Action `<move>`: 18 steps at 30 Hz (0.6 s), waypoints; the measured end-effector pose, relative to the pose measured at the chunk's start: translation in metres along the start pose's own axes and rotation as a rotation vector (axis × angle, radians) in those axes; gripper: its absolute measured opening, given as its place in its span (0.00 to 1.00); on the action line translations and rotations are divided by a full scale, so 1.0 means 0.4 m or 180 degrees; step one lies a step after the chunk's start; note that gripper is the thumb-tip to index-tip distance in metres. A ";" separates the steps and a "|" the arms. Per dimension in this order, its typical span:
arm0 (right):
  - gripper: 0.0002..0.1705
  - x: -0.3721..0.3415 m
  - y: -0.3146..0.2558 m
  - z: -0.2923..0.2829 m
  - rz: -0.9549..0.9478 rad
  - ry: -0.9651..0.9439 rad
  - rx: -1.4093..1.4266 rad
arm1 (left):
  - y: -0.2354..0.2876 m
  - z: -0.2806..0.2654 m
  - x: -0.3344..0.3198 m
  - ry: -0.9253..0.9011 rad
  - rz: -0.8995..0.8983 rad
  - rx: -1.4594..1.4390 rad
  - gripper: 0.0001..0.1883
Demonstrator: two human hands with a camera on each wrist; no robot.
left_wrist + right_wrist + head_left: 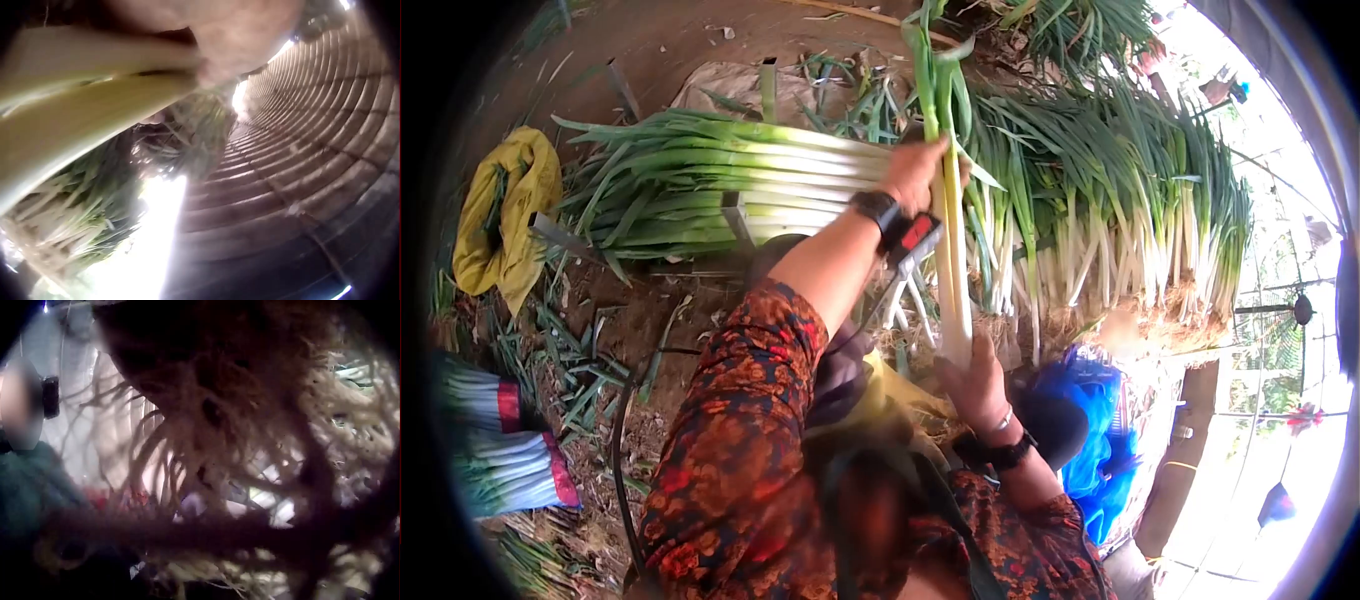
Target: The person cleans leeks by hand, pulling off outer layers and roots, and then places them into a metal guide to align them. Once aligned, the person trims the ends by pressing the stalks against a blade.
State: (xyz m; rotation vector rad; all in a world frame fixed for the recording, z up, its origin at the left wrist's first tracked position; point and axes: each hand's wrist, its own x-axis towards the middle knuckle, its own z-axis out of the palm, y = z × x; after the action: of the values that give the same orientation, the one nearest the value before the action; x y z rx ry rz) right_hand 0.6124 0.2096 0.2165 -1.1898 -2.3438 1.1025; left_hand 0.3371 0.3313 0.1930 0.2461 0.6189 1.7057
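Observation:
A long leek [950, 235] with a pale, yellowish shaft and green top stands lengthwise in front of me. My left hand [915, 178] grips it high up, just under the leaves. In the left wrist view the fingers [244, 37] wrap the shaft, which has a lengthwise seam. My right hand [980, 388] holds the leek low down, at its white end. Tangled roots [212, 425] fill the right wrist view, and that hand's fingers are hidden there. Left of the leek lies a row of trimmed leeks [750, 180], white ends toward my left hand.
A large heap of leafy leeks with roots [1110, 190] spreads at the right. Metal posts [738, 215] flank the trimmed row. A yellow sack [505, 215] lies far left, above bundles with red bands [510, 465]. Blue plastic [1100, 430] sits beside my right arm.

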 end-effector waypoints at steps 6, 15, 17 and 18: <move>0.38 0.045 0.090 -0.048 -0.1420 -0.0496 -0.0812 | 0.221 -0.131 -0.014 -0.0203 0.0445 -0.0324 0.14; 0.24 0.463 -0.114 0.089 -0.1708 0.0115 -0.1356 | 0.596 -0.104 -0.335 -0.0030 0.2860 0.0540 0.12; 0.21 0.534 -0.117 0.143 -0.1532 -0.0074 -0.1545 | 0.587 -0.197 -0.358 0.0447 0.2669 0.0598 0.11; 0.20 0.568 -0.096 0.177 -0.1415 -0.0167 -0.1726 | 0.566 -0.239 -0.377 0.0687 0.2583 0.0619 0.11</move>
State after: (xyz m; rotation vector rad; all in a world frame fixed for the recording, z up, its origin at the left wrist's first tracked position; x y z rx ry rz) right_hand 0.4117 0.3380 0.1798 -0.7122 -2.8536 0.3636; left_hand 0.1352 0.1360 0.2580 0.5031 0.9238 2.4730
